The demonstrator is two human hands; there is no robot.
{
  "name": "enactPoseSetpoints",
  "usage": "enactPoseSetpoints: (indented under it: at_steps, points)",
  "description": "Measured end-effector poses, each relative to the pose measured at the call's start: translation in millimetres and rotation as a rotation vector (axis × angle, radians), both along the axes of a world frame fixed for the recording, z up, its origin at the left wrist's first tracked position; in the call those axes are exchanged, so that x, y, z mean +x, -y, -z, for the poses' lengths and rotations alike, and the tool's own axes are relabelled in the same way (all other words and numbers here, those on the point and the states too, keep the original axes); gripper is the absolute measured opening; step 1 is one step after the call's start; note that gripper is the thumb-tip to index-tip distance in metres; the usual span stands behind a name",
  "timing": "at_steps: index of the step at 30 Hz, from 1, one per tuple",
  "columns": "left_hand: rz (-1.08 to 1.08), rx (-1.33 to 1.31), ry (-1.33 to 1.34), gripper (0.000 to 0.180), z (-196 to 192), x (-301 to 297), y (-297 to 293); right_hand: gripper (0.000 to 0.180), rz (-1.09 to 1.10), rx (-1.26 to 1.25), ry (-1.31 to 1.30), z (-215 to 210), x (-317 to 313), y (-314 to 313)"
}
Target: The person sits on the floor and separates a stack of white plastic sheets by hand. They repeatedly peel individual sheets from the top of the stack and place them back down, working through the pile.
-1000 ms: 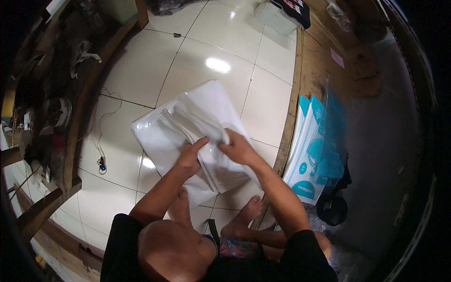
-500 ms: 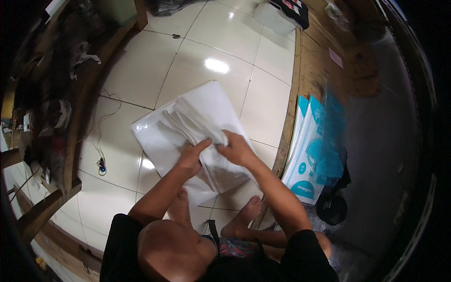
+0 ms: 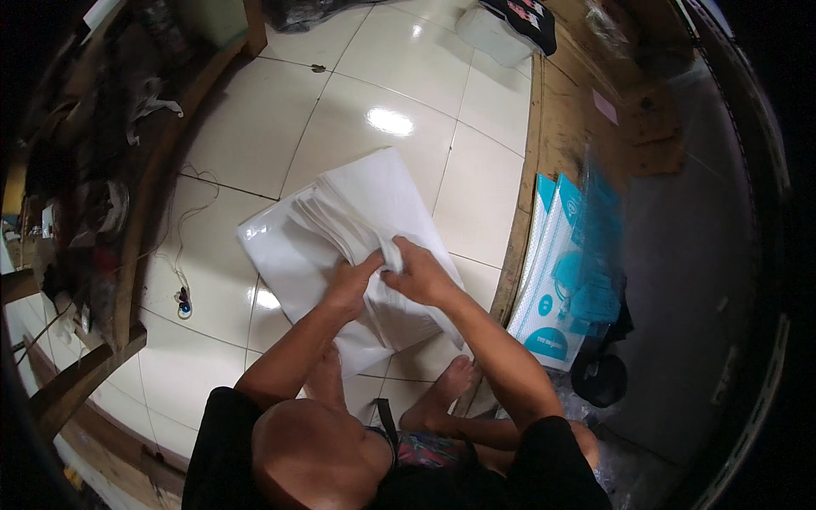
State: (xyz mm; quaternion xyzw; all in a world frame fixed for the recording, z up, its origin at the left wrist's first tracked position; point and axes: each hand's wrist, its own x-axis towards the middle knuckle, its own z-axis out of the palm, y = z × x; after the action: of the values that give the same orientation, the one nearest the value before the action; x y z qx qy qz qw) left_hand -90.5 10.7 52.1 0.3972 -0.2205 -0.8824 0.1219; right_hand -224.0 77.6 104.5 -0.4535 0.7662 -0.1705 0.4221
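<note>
A stack of glossy white plastic sheets (image 3: 387, 183) lies askew on the tiled floor before me. Over its middle, several sheets are gathered into a loose layered bundle (image 3: 327, 223) with their edges fanned. My left hand (image 3: 348, 287) is closed on the bundle's near end, thumb on top. Right beside it, my right hand (image 3: 418, 274) pinches a folded edge of the same sheets, its thumb close to the left thumb. The fingers beneath the layers are hidden. I cannot tell whether these are flat sheets or bags.
Blue-and-white printed plastic packages (image 3: 557, 280) lean along the wooden ledge (image 3: 531, 161) on my right. A dark round object (image 3: 600, 378) lies near them. At left stands a wooden shelf frame (image 3: 191, 119), and a thin cord (image 3: 180, 255) trails over the floor. A pale container (image 3: 497, 34) stands far right.
My right hand has shifted slightly left and curled the sheet edge upward toward the left thumb. My left hand stays nearly in place; the stack has not moved.
</note>
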Motion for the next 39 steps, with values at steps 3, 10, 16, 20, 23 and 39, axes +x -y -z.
enactPoseSetpoints:
  at_steps: [3, 10, 16, 20, 23, 39]
  points:
    - [0.038, 0.094, -0.134, 0.036, 1.7, 6.9, -0.7, 0.043, 0.132, -0.157, 0.15, 17.9, -26.0, -21.1]
    - [0.008, 0.279, -0.183, 0.031, 9.5, 14.6, 6.0, 0.037, 0.253, -0.167, 0.282, -18.0, -64.1, -26.5]
    - [0.054, 0.029, -0.096, 0.042, 0.9, 5.9, 1.1, 0.058, 0.025, -0.071, -0.075, -10.3, -17.3, -12.7]
    - [0.055, -0.142, 0.059, 0.047, 29.9, 10.1, 0.7, 0.051, -0.033, 0.029, 0.034, 0.3, 8.3, -1.3]
    - [-0.012, 0.018, -0.05, 0.045, 9.6, -2.0, -2.6, 0.043, 0.084, -0.083, 0.084, 27.5, -17.0, -20.0]
    - [-0.006, 0.133, -0.037, 0.052, -6.2, -2.4, 3.2, 0.041, 0.129, -0.06, 0.081, 29.0, -19.9, -18.8]
